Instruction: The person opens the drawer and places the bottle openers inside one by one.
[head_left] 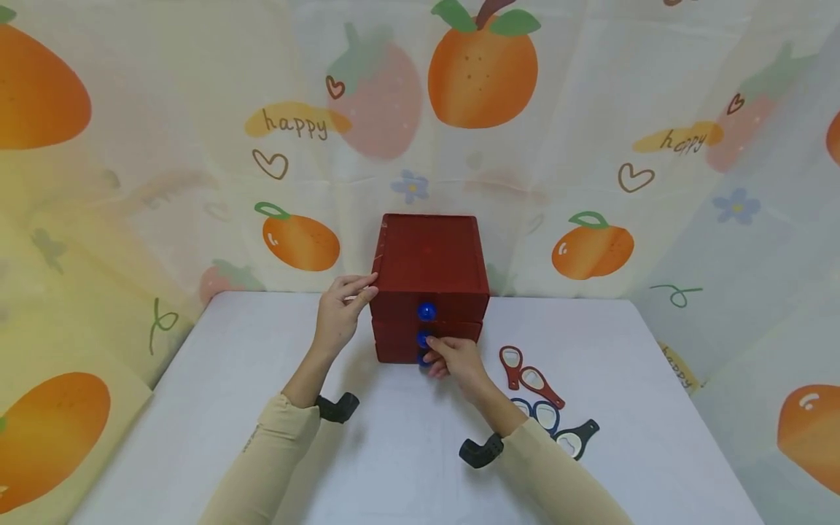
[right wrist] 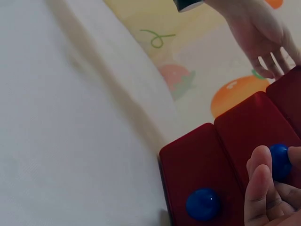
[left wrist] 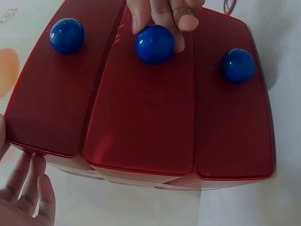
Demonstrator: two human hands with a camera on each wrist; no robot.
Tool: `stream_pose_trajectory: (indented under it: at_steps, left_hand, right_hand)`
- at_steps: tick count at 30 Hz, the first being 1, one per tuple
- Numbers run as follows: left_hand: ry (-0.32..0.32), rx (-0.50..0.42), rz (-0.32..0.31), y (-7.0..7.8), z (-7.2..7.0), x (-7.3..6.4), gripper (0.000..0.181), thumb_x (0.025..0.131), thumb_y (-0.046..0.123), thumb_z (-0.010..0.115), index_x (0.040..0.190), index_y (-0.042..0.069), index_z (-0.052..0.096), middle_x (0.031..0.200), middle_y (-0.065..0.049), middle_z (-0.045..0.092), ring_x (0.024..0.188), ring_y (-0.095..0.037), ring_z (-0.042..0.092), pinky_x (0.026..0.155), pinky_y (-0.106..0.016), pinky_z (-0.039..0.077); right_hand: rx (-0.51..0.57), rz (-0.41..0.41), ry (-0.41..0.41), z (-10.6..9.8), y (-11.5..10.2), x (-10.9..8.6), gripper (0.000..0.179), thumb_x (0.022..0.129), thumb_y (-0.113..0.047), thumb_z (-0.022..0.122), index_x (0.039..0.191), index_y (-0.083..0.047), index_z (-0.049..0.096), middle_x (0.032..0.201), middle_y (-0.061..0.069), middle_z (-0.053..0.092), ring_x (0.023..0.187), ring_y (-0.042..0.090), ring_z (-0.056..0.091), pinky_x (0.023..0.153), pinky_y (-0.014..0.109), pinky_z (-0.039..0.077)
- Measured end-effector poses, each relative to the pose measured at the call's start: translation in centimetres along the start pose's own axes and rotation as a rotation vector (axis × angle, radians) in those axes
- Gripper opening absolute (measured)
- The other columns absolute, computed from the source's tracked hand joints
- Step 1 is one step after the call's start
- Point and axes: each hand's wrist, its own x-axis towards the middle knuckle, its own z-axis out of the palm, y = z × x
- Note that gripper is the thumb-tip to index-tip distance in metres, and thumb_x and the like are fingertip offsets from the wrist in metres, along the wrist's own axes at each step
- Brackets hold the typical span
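A dark red chest of drawers (head_left: 429,255) with three stacked drawers stands at the back of the table, each drawer with a round blue knob. My right hand (head_left: 459,359) pinches the middle knob (left wrist: 154,44) between thumb and fingers. That drawer's front looks level with its neighbours. The top knob (head_left: 427,312) and the bottom knob (left wrist: 238,66) are untouched. Against the chest's left side, near its upper front corner, my left hand (head_left: 340,310) rests with its fingers extended.
Right of the chest lie several flat, ring-headed pieces with short handles: red ones (head_left: 542,387), blue ones (head_left: 546,416) and a black one (head_left: 577,440). They lie on a white-covered table (head_left: 394,452). Close behind the chest hangs a fruit-print cloth (head_left: 558,175).
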Motion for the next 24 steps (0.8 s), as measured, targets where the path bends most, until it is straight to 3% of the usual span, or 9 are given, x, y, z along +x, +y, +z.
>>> stream_pose_trajectory:
  at_steps: [3,14,24]
  left_hand:
    - [-0.002,0.014,-0.005,0.1,0.1,0.0,0.033,0.091,0.023,0.068,0.122,0.010,0.069,0.118,-0.013,0.063,0.101,-0.025,0.059,0.071,-0.019,0.046]
    - [0.014,-0.013,-0.018,0.0,0.2,-0.1,0.032,0.092,0.024,0.068,0.121,0.012,0.070,0.118,-0.012,0.064,0.100,-0.022,0.059,0.071,-0.016,0.046]
    - [0.046,-0.081,-0.072,-0.2,0.4,-0.1,0.031,0.091,0.026,0.068,0.120,0.015,0.071,0.116,-0.009,0.066,0.096,-0.012,0.055,0.068,-0.017,0.045]
  right_hand:
    - [-0.005,0.006,-0.004,-0.1,0.0,-0.3,0.034,0.096,-0.028,0.062,0.102,0.005,0.071,0.077,0.010,0.071,0.054,0.011,0.061,0.056,0.022,0.053]
    - [-0.032,-0.012,-0.059,-0.5,1.0,-3.0,0.038,0.093,-0.033,0.064,0.104,0.003,0.071,0.079,0.010,0.070,0.055,0.012,0.060,0.058,0.023,0.052]
    - [-0.026,-0.019,-0.065,-0.1,1.7,-5.7,0.040,0.093,-0.036,0.065,0.105,0.002,0.071,0.077,0.010,0.069,0.054,0.011,0.061,0.057,0.023,0.051]
